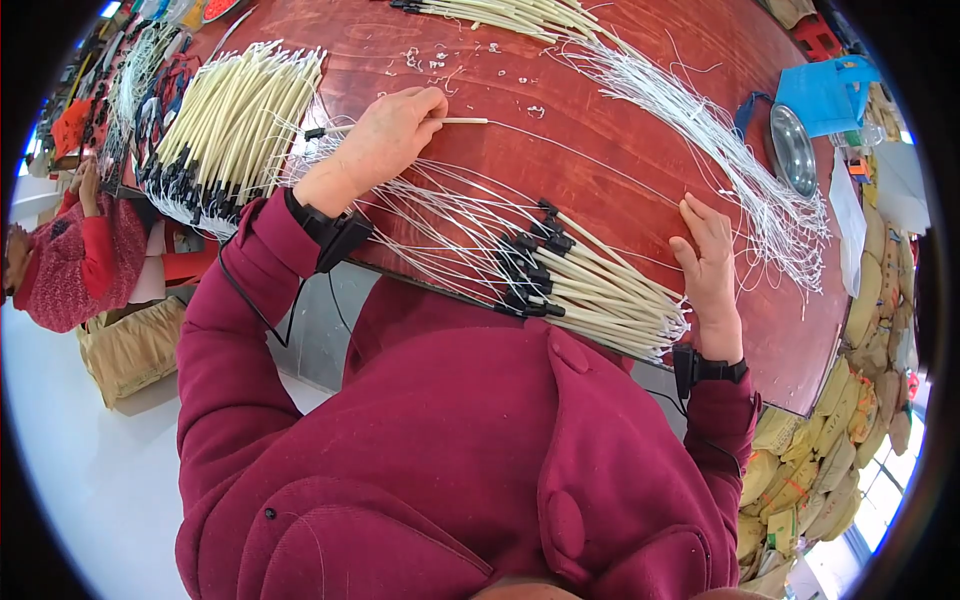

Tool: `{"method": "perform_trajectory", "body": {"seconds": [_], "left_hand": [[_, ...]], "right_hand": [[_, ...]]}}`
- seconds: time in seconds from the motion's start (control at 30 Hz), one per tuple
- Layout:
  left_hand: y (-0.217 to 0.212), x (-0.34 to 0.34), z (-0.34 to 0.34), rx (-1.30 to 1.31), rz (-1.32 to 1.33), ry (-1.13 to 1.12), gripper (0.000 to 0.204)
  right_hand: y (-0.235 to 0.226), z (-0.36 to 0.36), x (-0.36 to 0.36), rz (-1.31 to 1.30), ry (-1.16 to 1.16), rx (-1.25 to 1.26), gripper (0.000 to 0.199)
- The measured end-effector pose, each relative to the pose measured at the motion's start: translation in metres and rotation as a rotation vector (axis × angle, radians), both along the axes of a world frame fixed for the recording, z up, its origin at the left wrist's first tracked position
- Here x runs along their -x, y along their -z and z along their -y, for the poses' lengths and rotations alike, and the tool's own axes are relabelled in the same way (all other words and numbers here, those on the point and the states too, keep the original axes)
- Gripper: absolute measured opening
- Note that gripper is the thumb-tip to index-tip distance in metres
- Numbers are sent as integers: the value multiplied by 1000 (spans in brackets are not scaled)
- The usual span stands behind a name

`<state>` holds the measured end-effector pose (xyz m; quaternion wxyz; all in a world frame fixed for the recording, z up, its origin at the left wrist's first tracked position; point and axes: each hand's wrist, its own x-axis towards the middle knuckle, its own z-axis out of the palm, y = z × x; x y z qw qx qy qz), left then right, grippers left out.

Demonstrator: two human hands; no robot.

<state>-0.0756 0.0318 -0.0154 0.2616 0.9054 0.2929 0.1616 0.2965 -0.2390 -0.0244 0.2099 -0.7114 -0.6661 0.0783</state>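
My left hand [392, 135] is closed around a thin cream tube [465, 121] with a black end piece [315, 133] showing on its left. From the tube's right end a white wire [590, 160] runs nearly straight across the red table to the fingertips of my right hand [708, 250]. That hand's fingers are bent at the wire, with the thumb apart from the fingertips. Between my hands, along the near table edge, lies a bundle of cream tubes [610, 295] with black ends. White wires trail from it leftward under my left wrist.
A big stack of similar tubes [235, 110] lies at the left. Loose white wires [710, 140] stretch along the right, near a metal dish [793, 150] and a blue bag [825, 95]. Small white scraps [435, 65] dot the table [560, 90]. Another person [85, 250] sits far left.
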Motion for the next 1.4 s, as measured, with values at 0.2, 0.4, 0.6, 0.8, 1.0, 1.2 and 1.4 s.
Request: {"method": "perform_trajectory", "body": {"seconds": [0.2, 0.4, 0.6, 0.8, 1.0, 1.2, 1.4], "left_hand": [[4, -11, 2, -114, -47, -15, 7], [18, -79, 14, -389, -110, 256, 12], [6, -161, 73, -389, -192, 448, 13], [-17, -119, 62, -431, -42, 335, 18], [3, -58, 8, -142, -113, 171, 20], [-13, -67, 22, 52, -132, 242, 18], [-35, -70, 39, 273, 106, 262, 17]], "right_hand": [[-2, -1, -1, 9, -22, 11, 55], [-7, -5, 6, 28, -74, 50, 60], [-6, -20, 31, 131, -164, 43, 73], [4, -15, 9, 91, -70, -5, 71], [-6, -38, 20, 51, -135, -31, 68], [-15, -57, 40, 27, -181, -106, 58], [-16, -56, 39, 42, -246, -133, 22]]}}
